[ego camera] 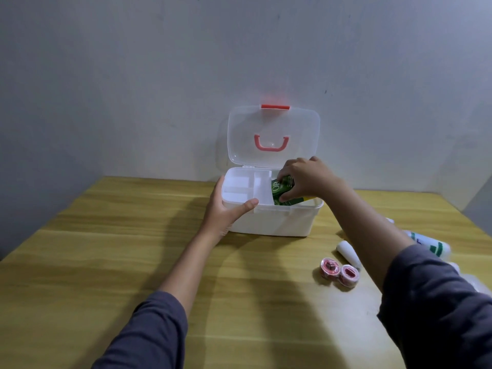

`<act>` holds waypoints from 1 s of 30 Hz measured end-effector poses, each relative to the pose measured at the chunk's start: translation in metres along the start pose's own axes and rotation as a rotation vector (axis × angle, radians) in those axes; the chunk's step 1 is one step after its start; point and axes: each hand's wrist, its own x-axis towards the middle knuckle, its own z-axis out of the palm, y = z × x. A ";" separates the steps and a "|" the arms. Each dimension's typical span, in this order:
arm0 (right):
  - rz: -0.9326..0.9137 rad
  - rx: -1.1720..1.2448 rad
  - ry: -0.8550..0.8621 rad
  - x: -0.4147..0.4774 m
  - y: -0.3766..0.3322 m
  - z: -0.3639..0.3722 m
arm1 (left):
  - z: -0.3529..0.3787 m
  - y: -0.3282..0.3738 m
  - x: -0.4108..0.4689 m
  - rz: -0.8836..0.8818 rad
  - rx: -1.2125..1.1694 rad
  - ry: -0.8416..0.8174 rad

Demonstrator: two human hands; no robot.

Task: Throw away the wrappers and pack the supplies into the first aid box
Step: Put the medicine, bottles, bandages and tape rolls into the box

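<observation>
Head view, everything placed off the first aid box (271, 219): it sits on the tabletop (106, 249) against the wall, clear lid (274, 137) swung up. Your left hand (226, 211) is wrapped around the box's front-left corner, thumb on the rim — bracing, not lifting. Your right hand (306, 179) is closed on the green carton (283, 189), which is tilted and partly down in the box's right side, beside the white divider tray (245, 186). Carton looks light and stiff but crushable — grip its narrow sides, don't squeeze the faces. Right of the box, in front: a white tube (347, 253) and two pink tape rolls (338, 272) touching each other; rolls will likely roll, so pinch them through the core. More white-and-green packs (431, 245) are further right, half hidden by your sleeve — can't tell what they are.
</observation>
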 end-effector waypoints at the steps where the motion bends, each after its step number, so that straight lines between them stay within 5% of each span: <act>1: -0.003 -0.011 0.009 0.002 -0.002 0.002 | 0.000 0.000 0.000 0.000 -0.003 0.000; 20: 0.062 0.327 -0.127 0.002 0.016 0.012 | -0.001 0.001 -0.001 -0.035 0.044 -0.005; 30: -0.006 0.163 -0.175 0.014 0.001 0.035 | -0.001 -0.002 0.001 -0.046 0.034 -0.001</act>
